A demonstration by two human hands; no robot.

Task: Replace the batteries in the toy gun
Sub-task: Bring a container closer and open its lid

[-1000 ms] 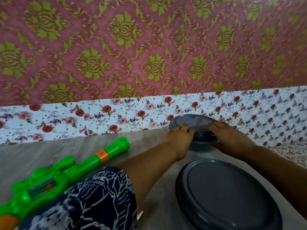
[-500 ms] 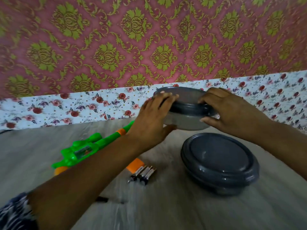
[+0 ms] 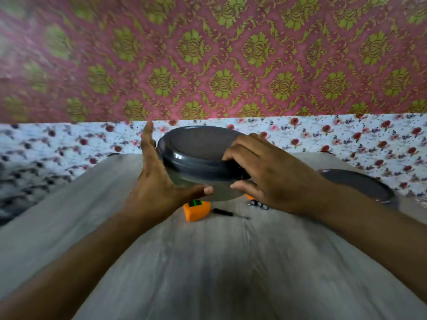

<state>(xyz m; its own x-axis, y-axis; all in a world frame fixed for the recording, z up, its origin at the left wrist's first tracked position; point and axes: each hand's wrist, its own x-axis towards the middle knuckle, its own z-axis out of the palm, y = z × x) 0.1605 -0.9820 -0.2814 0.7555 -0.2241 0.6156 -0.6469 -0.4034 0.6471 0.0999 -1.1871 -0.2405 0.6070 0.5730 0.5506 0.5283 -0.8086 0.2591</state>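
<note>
I am looking at a round, dark grey lidded container, smooth and glossy along its lid rim, with a paler, cloudy bowl part below. It is sitting raised between both hands above the pale wood-grain desk. My left hand is lying flat against the container's left side, fingers straight and pointing up, thumb stretching under the base. My right hand is gripping the right side, fingers curling over the lid rim and thumb pressing under the bowl.

Just below and beyond the left thumb, an orange, blocky plastic end of the toy gun is showing, with a sliver of green; the rest is hidden behind the container. Under the right hand a few small cylindrical batteries are lying together, and a thin black screwdriver is lying between them and the orange piece. Well to the right of the right hand, a second round grey container is resting on the desk, blurred.
</note>
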